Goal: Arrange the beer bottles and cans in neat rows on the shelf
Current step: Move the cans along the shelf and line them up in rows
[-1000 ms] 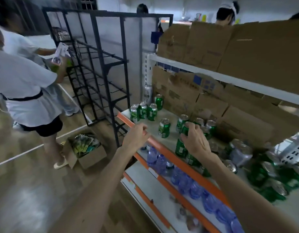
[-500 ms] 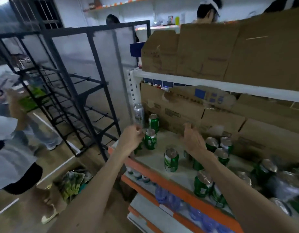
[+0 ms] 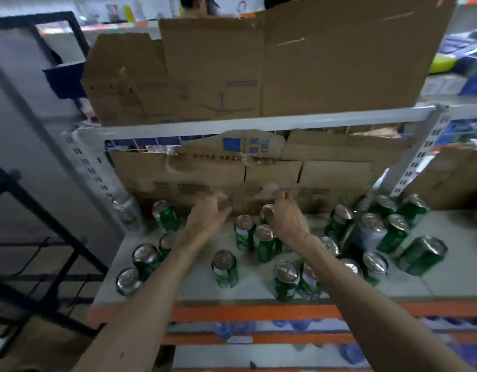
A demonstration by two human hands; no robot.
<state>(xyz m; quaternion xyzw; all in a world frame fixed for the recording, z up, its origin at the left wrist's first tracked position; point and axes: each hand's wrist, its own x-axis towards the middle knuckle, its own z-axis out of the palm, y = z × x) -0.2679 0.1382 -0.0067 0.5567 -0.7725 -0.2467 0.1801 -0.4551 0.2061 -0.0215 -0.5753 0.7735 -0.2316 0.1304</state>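
The orange steel front rail (image 3: 258,314) of the pale grey shelf board (image 3: 194,288) serves as the landmark. Both bare arms reach over that rail to the far side of the board, where brown cardboard sheets (image 3: 272,178) form a back wall.

The left hand (image 3: 206,217), far beyond the rail, curls its fingers round the top of a blurred can (image 3: 227,203) held close to the cardboard. That probably starts a back row, so later cans can line up forward of it. The right hand (image 3: 287,220) is equally far from the rail, with fingers bent above an upright green can (image 3: 268,210). The blur is heavy there, and I cannot tell whether it grips that can or only hovers.

The green aluminium beer cans (image 3: 224,268) stand scattered rather than in rows. A loose string runs back from the rail's left end, a pair sits just behind its middle, and a crowded cluster lies beyond its right stretch. A toppled green can (image 3: 420,255) lies on its side past the rail's right part and needs righting. A silver can (image 3: 127,210) stands deep behind the rail's left end. The arranging looks barely begun.
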